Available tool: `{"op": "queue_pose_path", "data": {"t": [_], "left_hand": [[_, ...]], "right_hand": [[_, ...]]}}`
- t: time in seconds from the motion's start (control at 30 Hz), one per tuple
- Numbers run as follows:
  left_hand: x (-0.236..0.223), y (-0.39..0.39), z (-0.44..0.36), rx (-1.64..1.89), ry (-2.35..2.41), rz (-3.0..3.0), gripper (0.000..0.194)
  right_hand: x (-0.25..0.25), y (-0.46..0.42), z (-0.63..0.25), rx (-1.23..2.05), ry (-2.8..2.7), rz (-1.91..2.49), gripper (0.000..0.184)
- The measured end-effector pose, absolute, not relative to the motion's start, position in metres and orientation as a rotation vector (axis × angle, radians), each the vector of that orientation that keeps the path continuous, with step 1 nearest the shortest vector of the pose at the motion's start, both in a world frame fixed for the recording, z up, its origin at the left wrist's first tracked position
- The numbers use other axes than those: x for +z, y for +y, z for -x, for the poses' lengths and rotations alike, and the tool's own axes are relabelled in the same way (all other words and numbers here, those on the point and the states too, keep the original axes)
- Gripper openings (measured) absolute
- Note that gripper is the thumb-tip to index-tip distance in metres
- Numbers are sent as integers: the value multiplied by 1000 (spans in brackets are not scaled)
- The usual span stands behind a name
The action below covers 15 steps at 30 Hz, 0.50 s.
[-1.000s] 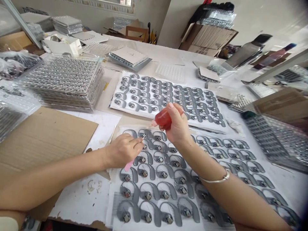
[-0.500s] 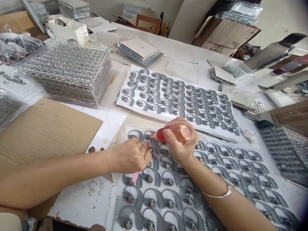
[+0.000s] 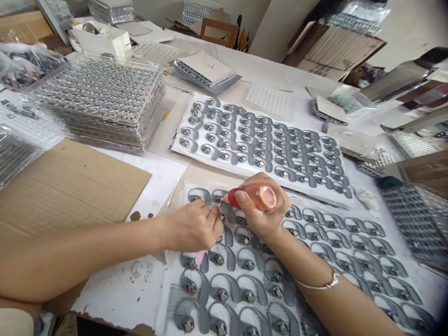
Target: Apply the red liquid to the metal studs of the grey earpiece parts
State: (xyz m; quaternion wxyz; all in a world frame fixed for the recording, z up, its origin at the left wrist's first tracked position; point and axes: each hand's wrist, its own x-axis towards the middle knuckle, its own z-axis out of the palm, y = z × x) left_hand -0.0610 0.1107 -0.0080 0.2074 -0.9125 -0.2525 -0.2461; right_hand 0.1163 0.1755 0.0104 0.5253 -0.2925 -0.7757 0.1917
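My right hand [image 3: 264,210] is wrapped round a small squeeze bottle [image 3: 255,196] of orange-pink colour with a red neck, tilted so its narrow tip points left and down. The tip meets the fingertips of my left hand [image 3: 196,225] over the upper left of a sheet [image 3: 206,275]. Closed in a pinch, the left hand holds a thin tool with a flat pink end [image 3: 199,257], which sticks out below the palm; its working end is hard to make out. Rows of grey hook-shaped pieces [image 3: 222,295] with shiny faceted studs cover the sheet, partly hidden under both hands.
Behind lies another sheet of grey pieces [image 3: 261,140]. A tall stack of clear trays [image 3: 101,102] stands at the left, with flat cardboard [image 3: 70,186] before it. A cotton swab [image 3: 172,193] lies beside the near sheet. Further trays [image 3: 416,219] are at the right.
The whole view has shifted slightly, so things appear a little further right. Both hands keep their grips, and the bottle tip stays at the left fingertips.
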Motion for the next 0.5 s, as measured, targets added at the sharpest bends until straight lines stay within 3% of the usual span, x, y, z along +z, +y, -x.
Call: {"op": "queue_pose_path", "data": {"t": [0.5], "left_hand": [[-9, 110, 62, -664, -702, 2544, 12]], "right_hand": [[11, 177, -115, 425, -1836, 687, 15]]}}
